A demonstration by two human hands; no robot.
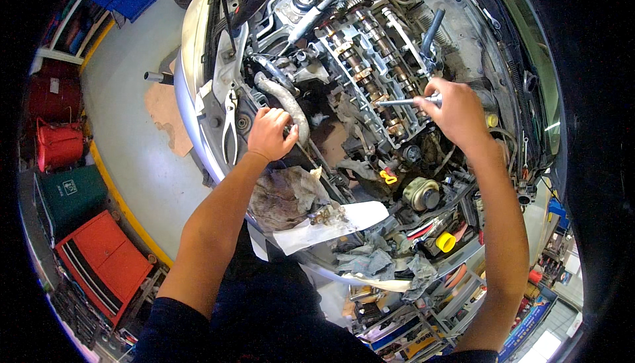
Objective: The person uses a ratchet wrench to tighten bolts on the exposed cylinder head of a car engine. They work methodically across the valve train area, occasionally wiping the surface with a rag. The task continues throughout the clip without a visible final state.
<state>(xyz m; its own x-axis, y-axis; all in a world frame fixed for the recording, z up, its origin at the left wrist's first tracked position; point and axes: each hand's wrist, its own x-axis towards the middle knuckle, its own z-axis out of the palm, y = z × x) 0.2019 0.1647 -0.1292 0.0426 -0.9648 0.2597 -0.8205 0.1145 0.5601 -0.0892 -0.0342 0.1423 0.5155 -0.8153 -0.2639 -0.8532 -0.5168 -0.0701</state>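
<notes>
My right hand is closed around a slim silver metal rod-shaped tool; the palm hides part of it, so its exact kind is unclear. The tool's tip reaches a camshaft in the uncovered cylinder head. My left hand leans on the front edge of the engine bay, fingers loosely bent and thumb apart, with nothing visible in it. Right beside it are a pale thick hose and a pair of locking pliers.
Below the left forearm lie a dirty cloth and a white sheet. A yellow dipstick handle, a round metal canister, grey rags and a yellow cap sit nearer me. A red cabinet stands on the left.
</notes>
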